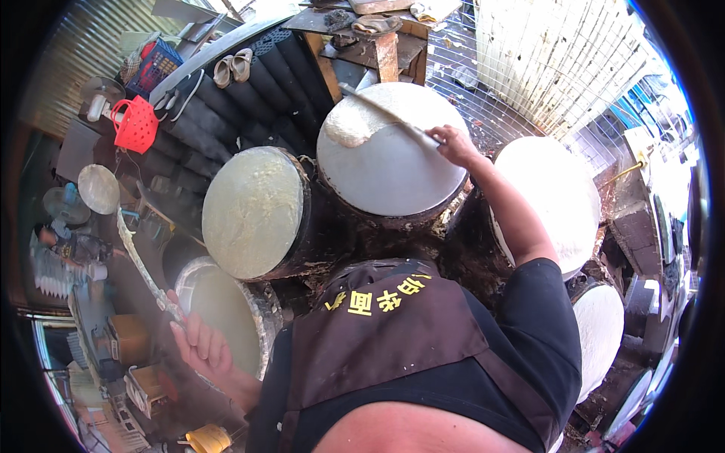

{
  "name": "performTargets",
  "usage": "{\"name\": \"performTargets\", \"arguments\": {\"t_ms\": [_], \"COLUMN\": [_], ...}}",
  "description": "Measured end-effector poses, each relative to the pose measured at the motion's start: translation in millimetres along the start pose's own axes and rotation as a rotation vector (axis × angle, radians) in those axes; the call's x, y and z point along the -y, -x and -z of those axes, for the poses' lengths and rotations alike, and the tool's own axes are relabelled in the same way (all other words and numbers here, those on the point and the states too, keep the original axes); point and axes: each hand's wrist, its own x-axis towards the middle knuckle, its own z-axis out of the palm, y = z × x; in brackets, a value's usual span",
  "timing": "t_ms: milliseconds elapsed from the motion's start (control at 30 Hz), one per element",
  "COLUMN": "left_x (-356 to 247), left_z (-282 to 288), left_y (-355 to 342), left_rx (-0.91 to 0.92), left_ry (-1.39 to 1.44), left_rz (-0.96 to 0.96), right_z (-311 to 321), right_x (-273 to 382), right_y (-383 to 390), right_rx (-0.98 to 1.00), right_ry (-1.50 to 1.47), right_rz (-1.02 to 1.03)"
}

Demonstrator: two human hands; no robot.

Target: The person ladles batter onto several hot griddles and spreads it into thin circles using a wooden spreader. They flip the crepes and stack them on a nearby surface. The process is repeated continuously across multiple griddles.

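My left hand (202, 346) is closed round the batter-crusted handle of a long ladle (137, 260). The ladle's round pale bowl (98, 189) is raised at the far left. My right hand (455, 146) grips a long thin scraper (393, 117), which slants across the middle round griddle (400, 180). Pale batter (350, 127) lies in a thick heap at that griddle's left side, and more lies beyond the scraper. To the left stands another griddle, covered by a bumpy pale sheet of batter (253, 211). A further round pan (226, 309), with a crusted rim, is beside my left hand.
Two more whitish round griddles (547, 204) curve round my right side. Dark cylindrical briquettes (249, 102) are stacked behind, with slippers (232, 68) on top. A red perforated basket (136, 124) hangs at the left. A wire mesh (461, 53) stands at the back.
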Motion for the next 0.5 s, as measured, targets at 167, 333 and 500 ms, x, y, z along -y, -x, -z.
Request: {"name": "performTargets", "arguments": {"t_ms": [167,333,500], "left_x": [5,10,14], "left_z": [-7,-12,-19], "left_y": [10,9,11], "left_rx": [-0.083,-0.050,-0.062], "left_ry": [-0.033,-0.027,-0.035], "left_rz": [-0.036,-0.024,0.012], "right_z": [13,29,9], "right_x": [-31,-31,-10], "right_y": [36,6,18], "right_rx": [0.198,-0.077,0.228], "right_ry": [-0.078,0.056,-0.031], "right_rz": [0.192,0.052,0.226]}}
